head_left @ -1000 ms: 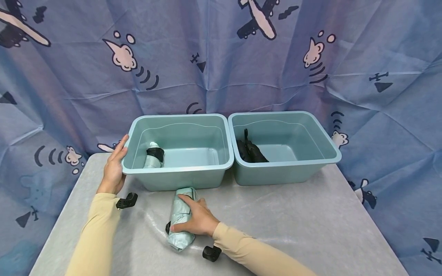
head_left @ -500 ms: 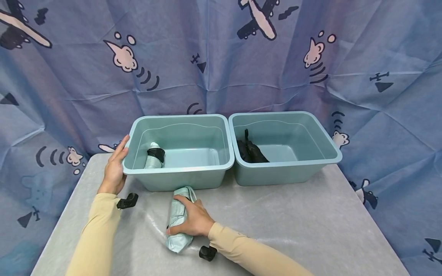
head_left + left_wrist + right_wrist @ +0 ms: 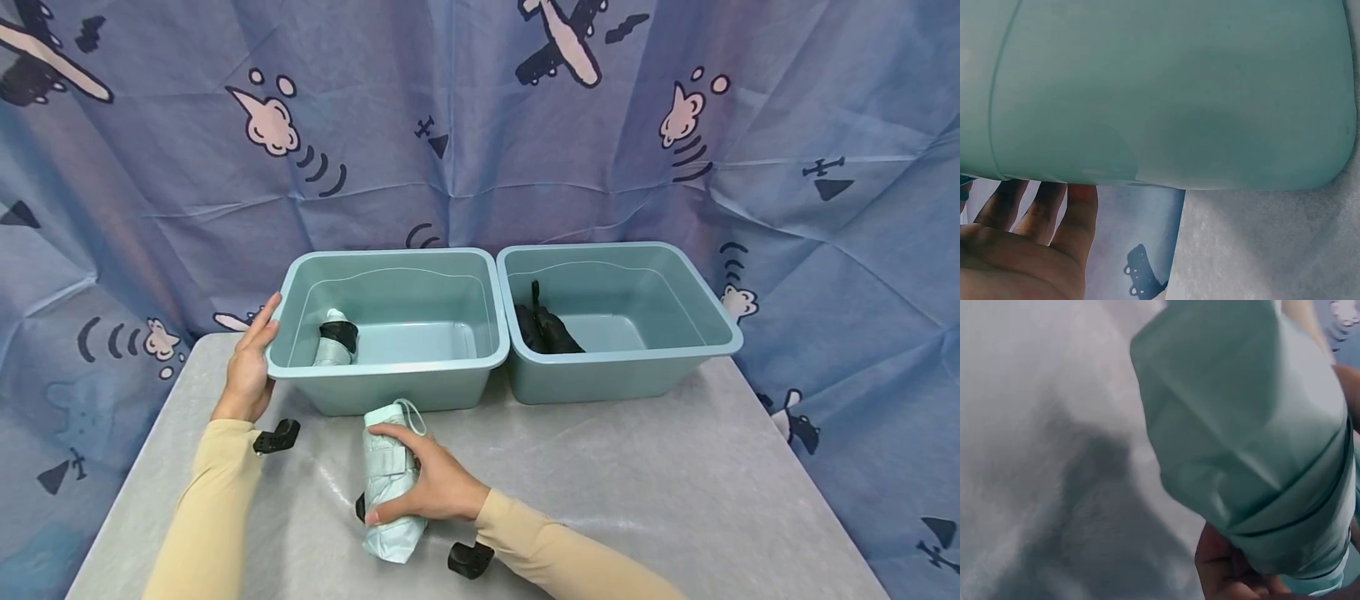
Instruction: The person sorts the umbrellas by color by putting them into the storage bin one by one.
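Note:
My right hand (image 3: 438,483) grips a folded mint-green umbrella (image 3: 387,461) in front of the left bin, thumb and fingers wrapped around its middle. A thin wrist loop (image 3: 411,414) sticks up at its far end, and its closing strap faces up. In the right wrist view the pleated cloth of the umbrella (image 3: 1229,419) fills much of the picture, with fingertips (image 3: 1216,562) curled below it. My left hand (image 3: 249,367) rests against the left end of the left pale-green bin (image 3: 405,387), fingers straight along its outer wall (image 3: 1166,112).
Inside the left bin lies a pale rolled thing with a black band (image 3: 337,337). Several dark folded things (image 3: 551,329) lie in the right bin (image 3: 600,379), which stands beside the left one. Behind the grey table (image 3: 637,492) hangs a patterned blue curtain (image 3: 480,125).
The umbrella has turned in my right hand's grip, so its strap and loop now show, and it sits more upright in the head view. My left hand has stayed on the bin.

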The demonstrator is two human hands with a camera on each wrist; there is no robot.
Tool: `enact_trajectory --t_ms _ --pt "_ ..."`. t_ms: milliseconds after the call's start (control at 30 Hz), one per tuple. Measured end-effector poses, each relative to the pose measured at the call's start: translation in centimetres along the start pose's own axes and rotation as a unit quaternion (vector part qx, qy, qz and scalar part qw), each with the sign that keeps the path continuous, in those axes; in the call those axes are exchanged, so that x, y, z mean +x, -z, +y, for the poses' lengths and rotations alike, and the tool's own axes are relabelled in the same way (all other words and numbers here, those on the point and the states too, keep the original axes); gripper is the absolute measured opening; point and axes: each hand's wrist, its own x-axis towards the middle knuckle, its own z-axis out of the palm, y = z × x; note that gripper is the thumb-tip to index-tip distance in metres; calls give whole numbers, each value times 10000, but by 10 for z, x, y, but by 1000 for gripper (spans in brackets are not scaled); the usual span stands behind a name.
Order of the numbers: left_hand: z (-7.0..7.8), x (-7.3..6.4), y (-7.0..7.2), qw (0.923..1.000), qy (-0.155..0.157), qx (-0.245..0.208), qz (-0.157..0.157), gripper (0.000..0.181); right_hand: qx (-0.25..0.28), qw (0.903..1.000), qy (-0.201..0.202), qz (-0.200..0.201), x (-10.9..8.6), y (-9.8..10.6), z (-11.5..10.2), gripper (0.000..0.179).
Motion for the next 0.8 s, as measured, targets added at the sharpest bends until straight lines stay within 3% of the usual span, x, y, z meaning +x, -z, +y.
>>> enact_trajectory --t_ms 167,367,800 --pt "0 0 0 10000 -28 -57 -26 58 692 9964 321 -369 -12 9 -14 90" --pt "1 0 0 10000 -38 -62 -6 57 759 9921 721 -693 -28 16 -33 91" --pt "1 -1 -1 10000 16 48 46 57 1241 9844 890 -869 -43 29 -75 93"
